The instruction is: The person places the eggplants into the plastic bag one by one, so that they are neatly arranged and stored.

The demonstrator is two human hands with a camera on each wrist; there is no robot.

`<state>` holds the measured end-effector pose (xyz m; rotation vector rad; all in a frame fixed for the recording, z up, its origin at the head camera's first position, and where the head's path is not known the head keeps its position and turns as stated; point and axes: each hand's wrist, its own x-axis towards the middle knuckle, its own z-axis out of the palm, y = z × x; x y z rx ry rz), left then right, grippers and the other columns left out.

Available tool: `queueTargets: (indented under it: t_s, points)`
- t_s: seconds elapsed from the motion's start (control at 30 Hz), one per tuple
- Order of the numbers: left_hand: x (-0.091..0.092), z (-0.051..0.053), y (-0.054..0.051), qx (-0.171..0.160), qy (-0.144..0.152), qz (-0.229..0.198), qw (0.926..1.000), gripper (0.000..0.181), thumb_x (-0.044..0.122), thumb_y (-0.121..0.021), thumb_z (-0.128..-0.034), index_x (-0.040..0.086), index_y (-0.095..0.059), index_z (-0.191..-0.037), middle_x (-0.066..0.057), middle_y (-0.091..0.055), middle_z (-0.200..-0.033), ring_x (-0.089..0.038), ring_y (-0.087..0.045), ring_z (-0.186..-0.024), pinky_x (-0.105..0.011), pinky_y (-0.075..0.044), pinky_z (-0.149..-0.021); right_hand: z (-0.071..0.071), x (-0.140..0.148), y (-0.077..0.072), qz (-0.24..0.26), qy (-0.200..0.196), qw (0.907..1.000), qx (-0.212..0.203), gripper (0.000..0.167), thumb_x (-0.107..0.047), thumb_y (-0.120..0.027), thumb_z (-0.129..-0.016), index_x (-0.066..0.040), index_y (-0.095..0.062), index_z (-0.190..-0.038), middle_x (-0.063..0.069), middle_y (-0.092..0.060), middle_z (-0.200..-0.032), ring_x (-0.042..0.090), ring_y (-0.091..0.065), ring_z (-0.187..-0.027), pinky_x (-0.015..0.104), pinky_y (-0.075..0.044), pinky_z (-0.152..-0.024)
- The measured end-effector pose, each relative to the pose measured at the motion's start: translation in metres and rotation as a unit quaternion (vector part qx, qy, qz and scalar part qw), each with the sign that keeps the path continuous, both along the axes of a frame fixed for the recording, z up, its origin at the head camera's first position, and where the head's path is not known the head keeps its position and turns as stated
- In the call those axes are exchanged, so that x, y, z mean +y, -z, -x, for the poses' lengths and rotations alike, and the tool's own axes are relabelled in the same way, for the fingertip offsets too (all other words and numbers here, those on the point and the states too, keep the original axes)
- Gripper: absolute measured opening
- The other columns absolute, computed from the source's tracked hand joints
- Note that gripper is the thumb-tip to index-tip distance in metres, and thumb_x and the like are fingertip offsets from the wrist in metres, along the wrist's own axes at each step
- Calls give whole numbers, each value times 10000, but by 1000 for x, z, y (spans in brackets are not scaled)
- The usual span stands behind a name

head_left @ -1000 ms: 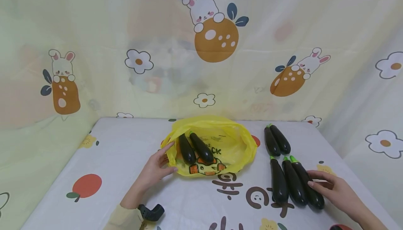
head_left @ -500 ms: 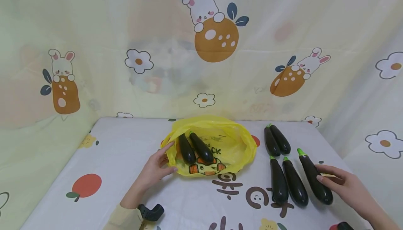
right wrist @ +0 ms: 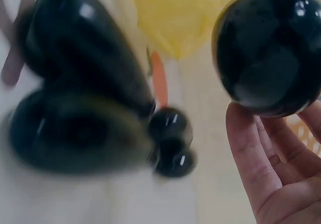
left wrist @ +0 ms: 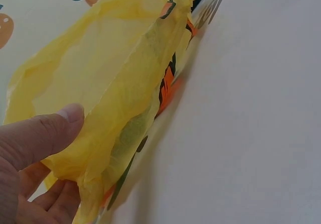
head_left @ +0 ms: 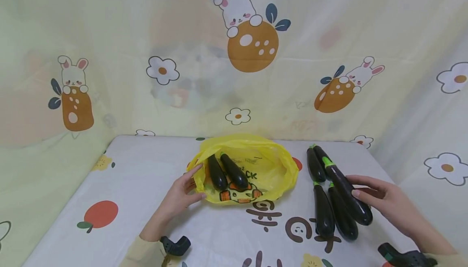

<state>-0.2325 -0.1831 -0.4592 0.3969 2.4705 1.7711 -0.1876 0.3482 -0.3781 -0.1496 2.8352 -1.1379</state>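
Dim right wrist view; lying eggplants (right wrist: 75, 133) blurred.

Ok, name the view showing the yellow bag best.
The head view: it shows nearly the whole bag, open, two eggplants inside. Left wrist: close up, cut off at the top. Right wrist: only a blurred part.

Pale beige slvs (head_left: 144, 252), blk wrist cams (head_left: 176, 246).
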Motion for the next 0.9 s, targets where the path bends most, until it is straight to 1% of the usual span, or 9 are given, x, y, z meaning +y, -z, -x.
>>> queueTargets:
  t_s: [0.03, 0.07, 0.2, 0.27, 0.43, 0.53, 0.7, 0.8, 0.9]
  points:
    - [0, 0, 0, -6, 6, -9, 10000, 867, -14, -789, -854, 134, -363, -1594, -144, -367, -1643, -396, -444, -1461, -515, -426, -1178, 2, -7, -2, 72, -82, 9999, 7, 546, -335, -619, -1031, -32, -509, -1471, -296, -598, -1200, -144, -612, -1000, 411, -635, -857]
    - [0, 0, 0, -11, 8, -15, 10000, 868, -19, -788, -854, 133, -363, -1594, -142, -365, -1644, -395, -444, -1461, -515, -425, -1179, 4, -14, -5, 158, -196, 9997, 30, 530, -313, -619, -1032, -27, -513, -1466, -230, -619, -1238, -126, -623, -999, 408, -638, -858]
    - [0, -1, -1, -30, 28, -46, 10000, 873, -31, -786, -849, 132, -362, -1595, -137, -362, -1646, -391, -451, -1458, -509, -429, -1178, 12, -46, -17, 411, -690, 9966, 169, 469, -242, -634, -1025, -35, -549, -1437, 90, -633, -1356, -57, -650, -1008, 237, -612, -807]
    - [0, -2, -2, -35, 24, -46, 10000, 874, -31, -786, -849, 134, -362, -1595, -139, -368, -1643, -388, -455, -1455, -505, -435, -1176, 17, -62, -21, 580, -959, 9935, 197, 445, -206, -643, -1017, -30, -568, -1419, 232, -608, -1363, -5, -664, -1009, 234, -612, -800]
    - [-1, -1, -1, -31, 21, -48, 10000, 873, -26, -787, -851, 127, -359, -1596, -139, -374, -1639, -389, -466, -1446, -506, -441, -1172, 32, -102, -25, 786, -1487, 9857, 30, 422, -195, -687, -985, -48, -621, -1375, 235, -620, -1343, 123, -698, -1042, 258, -614, -806]
    - [-2, 0, -1, -5, 54, -61, 10000, 872, -13, -791, -853, 124, -357, -1596, -136, -366, -1644, -393, -464, -1447, -510, -435, -1175, 45, -125, -20, 619, -1722, 9831, -16, 423, -209, -715, -961, -55, -647, -1349, 202, -646, -1312, 206, -712, -1058, 257, -613, -808]
    - [-2, 1, -1, 41, 106, -82, 9999, 868, 12, -796, -857, 115, -353, -1596, -152, -370, -1639, -399, -461, -1448, -513, -432, -1174, 65, -161, -8, 95, -1931, 9811, 58, 428, -251, -738, -943, -57, -670, -1318, 147, -688, -1257, 261, -710, -1070, 295, -631, -835]
    - [-2, 1, -1, 27, 128, -107, 9999, 867, 17, -797, -859, 111, -351, -1597, -157, -371, -1638, -397, -457, -1452, -511, -432, -1173, 77, -178, 0, 39, -1922, 9813, 44, 417, -237, -739, -941, -50, -677, -1309, 154, -693, -1256, 287, -705, -1071, 337, -646, -820]
    - [-2, 0, -2, 15, 121, -133, 9998, 866, 12, -796, -858, 117, -355, -1596, -154, -365, -1643, -395, -449, -1459, -509, -427, -1176, 90, -192, 6, -48, -1856, 9826, 74, 405, -237, -734, -940, -50, -688, -1296, 163, -698, -1258, 278, -703, -1046, 337, -649, -799]
